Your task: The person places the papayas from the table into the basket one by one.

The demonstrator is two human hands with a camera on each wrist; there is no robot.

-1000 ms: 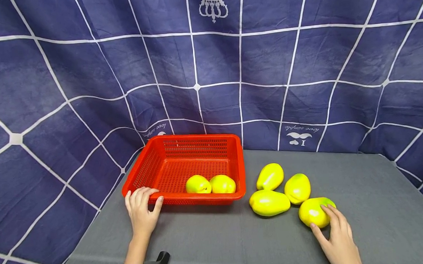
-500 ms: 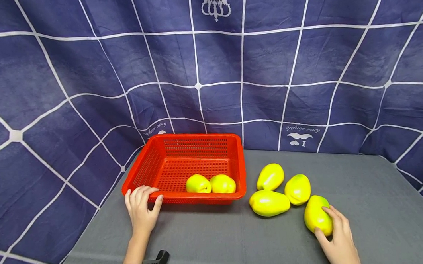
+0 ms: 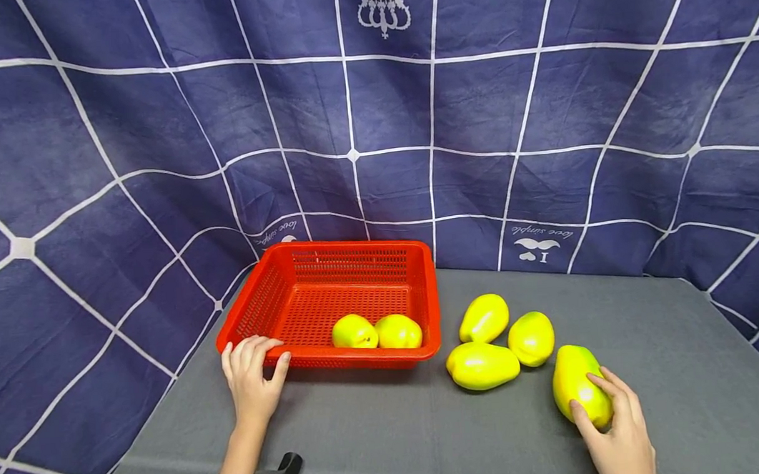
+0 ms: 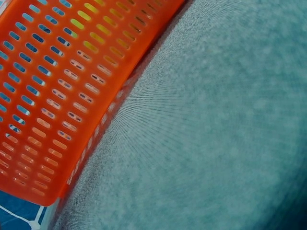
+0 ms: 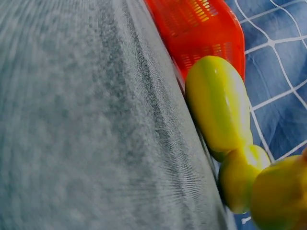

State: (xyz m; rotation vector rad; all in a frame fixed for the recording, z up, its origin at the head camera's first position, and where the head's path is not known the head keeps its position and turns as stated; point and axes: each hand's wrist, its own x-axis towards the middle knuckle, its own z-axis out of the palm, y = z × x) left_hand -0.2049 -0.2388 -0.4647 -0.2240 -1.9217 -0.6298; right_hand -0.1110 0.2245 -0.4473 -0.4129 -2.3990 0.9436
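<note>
In the head view my left hand (image 3: 253, 379) holds the near left rim of a red plastic basket (image 3: 360, 351), fingers bent over the edge and thumb on the near side. My right hand (image 3: 614, 421) grips a yellow-green papaya (image 3: 577, 384) on the right of the table, thumb on its near side and fingers on the far right side. To its left lie three more papayas (image 3: 483, 365) close together. Inside the basket sit two yellow fruits (image 3: 355, 331), side by side in the near right corner. The right wrist view shows the held papaya (image 5: 280, 196) at its lower right.
A grey cloth (image 3: 377, 430) covers the table. Behind and to the left hangs a blue curtain (image 3: 385, 108) with white grid lines. In the left wrist view the slotted basket wall (image 4: 62, 96) rises beside the cloth.
The papaya under my right hand has turned more upright and shifted right, away from the other papayas; the fingers have closed round it. My left hand stays on the basket rim.
</note>
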